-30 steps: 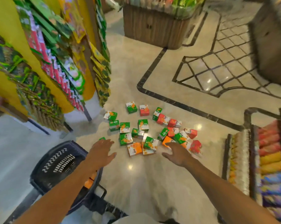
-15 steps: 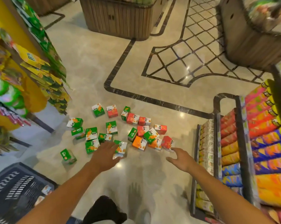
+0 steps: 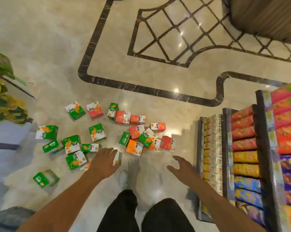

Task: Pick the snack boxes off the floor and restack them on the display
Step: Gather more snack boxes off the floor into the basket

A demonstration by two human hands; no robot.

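Shop aisle, seen from above: the view has tipped further down vs. half a sec ago, so the black basket at lower left is now all but out of frame and the person's dark trouser legs [image 3: 124,213] and a pale shoe [image 3: 123,179] fill the bottom edge.

The left hand [image 3: 103,162] has moved fwd and now covers a small green-and-white box [image 3: 116,158] at the near edge of the scatter; fingers look bent over it, but blur hides whether that grip has actually closed on it. The right hand [image 3: 180,168] hangs above bare floor w/ fingers spread and loose, holding nothing, just short of the shelf rack [image 3: 225,148].

The snack boxes [image 3: 98,133] — small cardboard cubes, glossy print, green, red, orange w/ white panels — lie strewn on the polished beige marble floor [image 3: 46,52], faces turned every way, some tilted on edges; no shared axis. A lone green box [image 3: 45,179] sits apart at lower left.

Dark veined inlay bands [image 3: 124,85] curve across the marble. On the rack at right, tube-shaped packs [image 3: 245,156] lie in rows, long axes running left-right.
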